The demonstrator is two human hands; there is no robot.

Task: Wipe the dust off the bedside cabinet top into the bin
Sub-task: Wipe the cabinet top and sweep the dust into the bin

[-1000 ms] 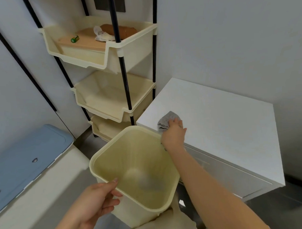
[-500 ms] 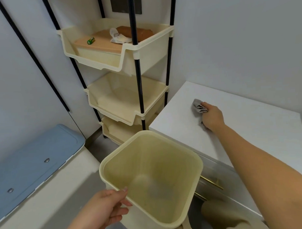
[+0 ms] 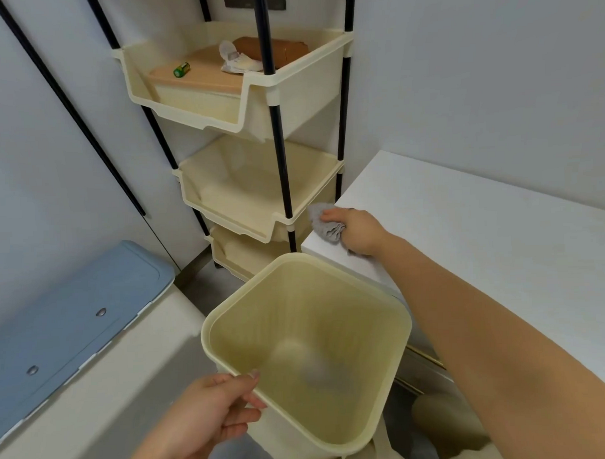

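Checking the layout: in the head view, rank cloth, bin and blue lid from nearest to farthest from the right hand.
1. Cloth: gripped in the right hand, at the cabinet top's left corner.
2. Bin: just beside and below that corner, rim held by the left hand.
3. Blue lid: far left, low.

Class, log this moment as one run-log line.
phase: wiping | right hand: grips cloth, left edge of cabinet top | left hand: holds bin rim, beside cabinet
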